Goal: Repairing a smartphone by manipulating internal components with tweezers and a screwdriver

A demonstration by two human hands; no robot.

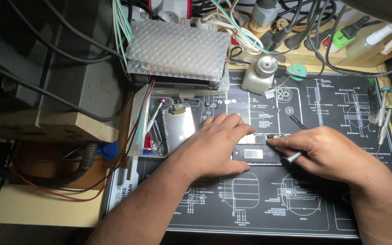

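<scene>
Phone: I've got an opened black smartphone with its insides showing (257,153) lying flat near the middle of the mat, long axis running left to right from my view; can't tell which end is the top.
Left hand: my left hand (214,145) lies over the phone's left part, fingers close together and curled over its far edge, thumb along the near edge.
Right hand: my right hand (325,149) pinches a thin metal-handled screwdriver (291,159), tip at the phone's upper right part.
Surface: black repair mat with white line diagrams (259,204) on a pale wooden bench.
Around: bubble-wrapped box (178,52) behind, white squat bottle (259,75), tangled cables, tools along the right edge.
</scene>
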